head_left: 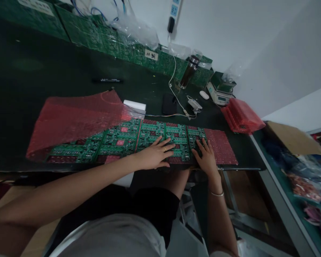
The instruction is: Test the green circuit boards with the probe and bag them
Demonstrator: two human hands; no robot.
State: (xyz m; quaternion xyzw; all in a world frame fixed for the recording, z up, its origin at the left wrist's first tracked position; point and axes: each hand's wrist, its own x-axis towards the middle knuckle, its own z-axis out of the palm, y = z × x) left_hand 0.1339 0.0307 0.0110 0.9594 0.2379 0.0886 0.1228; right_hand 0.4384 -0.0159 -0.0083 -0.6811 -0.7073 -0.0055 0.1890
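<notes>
A row of green circuit boards [121,137] lies along the front edge of the dark table, on a strip of pink bubble wrap [221,146]. My left hand [155,154] rests on the boards right of the middle, its fingers spread and a ring on one of them. At the right end of the row, my right hand [205,157] lies with spread fingertips on the last board. Neither hand grips anything. To the left, a loose pink bubble-wrap sheet [75,117] covers part of the boards beneath it.
Behind the boards are a white roll [134,105], a black phone [169,104] and a cabled white device [195,105]. Farther back stand a dark bottle [188,73] and a scale [219,95]. A pink-wrapped stack [242,116] sits right; a black marker [107,80] lies back left.
</notes>
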